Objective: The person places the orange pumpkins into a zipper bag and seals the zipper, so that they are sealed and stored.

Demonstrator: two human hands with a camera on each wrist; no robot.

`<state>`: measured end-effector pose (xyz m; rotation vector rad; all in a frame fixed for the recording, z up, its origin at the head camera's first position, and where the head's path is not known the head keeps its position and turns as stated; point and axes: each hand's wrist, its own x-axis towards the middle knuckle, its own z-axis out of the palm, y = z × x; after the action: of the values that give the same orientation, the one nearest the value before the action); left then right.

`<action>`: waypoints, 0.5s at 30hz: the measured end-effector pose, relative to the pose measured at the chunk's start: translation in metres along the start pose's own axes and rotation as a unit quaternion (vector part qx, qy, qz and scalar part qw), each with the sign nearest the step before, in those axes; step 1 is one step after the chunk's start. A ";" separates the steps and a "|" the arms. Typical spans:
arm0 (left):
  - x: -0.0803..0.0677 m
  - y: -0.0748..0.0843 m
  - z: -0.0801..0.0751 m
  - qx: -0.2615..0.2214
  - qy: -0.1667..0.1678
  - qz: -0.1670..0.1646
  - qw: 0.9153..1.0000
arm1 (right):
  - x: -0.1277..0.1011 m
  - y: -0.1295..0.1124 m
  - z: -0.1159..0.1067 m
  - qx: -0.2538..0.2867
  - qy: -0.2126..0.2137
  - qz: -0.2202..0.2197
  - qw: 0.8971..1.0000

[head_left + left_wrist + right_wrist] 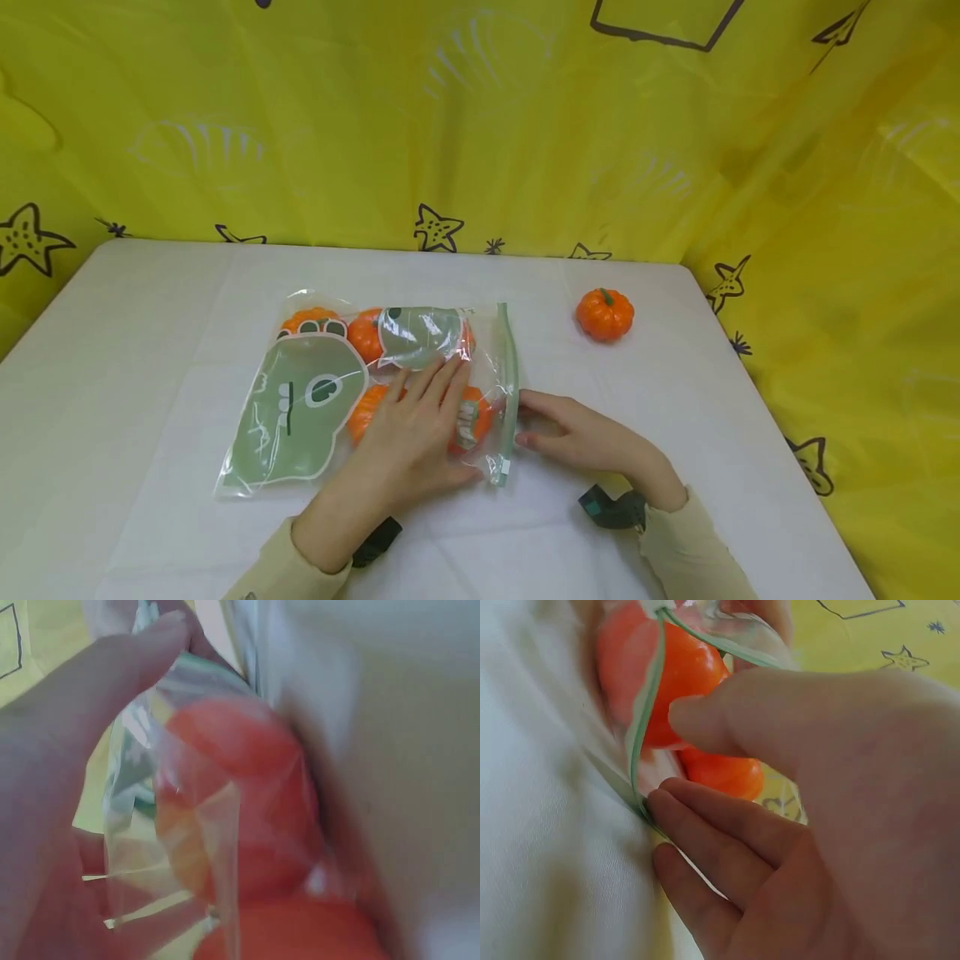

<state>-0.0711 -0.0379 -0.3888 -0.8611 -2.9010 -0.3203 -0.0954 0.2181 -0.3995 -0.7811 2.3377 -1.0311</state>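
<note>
A clear zip bag [296, 417] with green cartoon-face prints lies flat on the table, several orange toy pumpkins [366, 337] inside it. Its green zip strip [511, 375] faces right. Over the bag's right half rests my left hand [412, 442], fingers stretched out. In the left wrist view the thumb [154, 652] lies along the film near the bag's mouth. At the zip edge is my right hand [592, 433], thumb apart from the fingers. Seen from the right wrist, the mouth stands parted, and straight fingers [712, 825] touch one strip beside a bagged pumpkin [697, 682].
One loose orange pumpkin [604, 315] with a green stem sits at the back right of the white table [172, 333]. A yellow patterned cloth [337, 125] hangs behind the table and along its right side.
</note>
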 end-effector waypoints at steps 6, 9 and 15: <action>0.000 0.001 -0.001 0.007 0.031 0.017 0.999 | 0.002 -0.001 0.000 -0.023 -0.007 -0.049 0.998; -0.002 -0.002 -0.004 -0.001 0.022 0.012 1.000 | 0.001 -0.001 0.001 -0.025 -0.007 -0.036 0.999; -0.002 -0.009 -0.007 -0.008 -0.006 0.000 1.000 | 0.002 -0.004 0.005 -0.018 -0.002 -0.020 1.000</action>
<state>-0.0736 -0.0476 -0.3838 -0.8673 -2.9137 -0.3400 -0.0924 0.2120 -0.3993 -0.8470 2.3520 -1.0063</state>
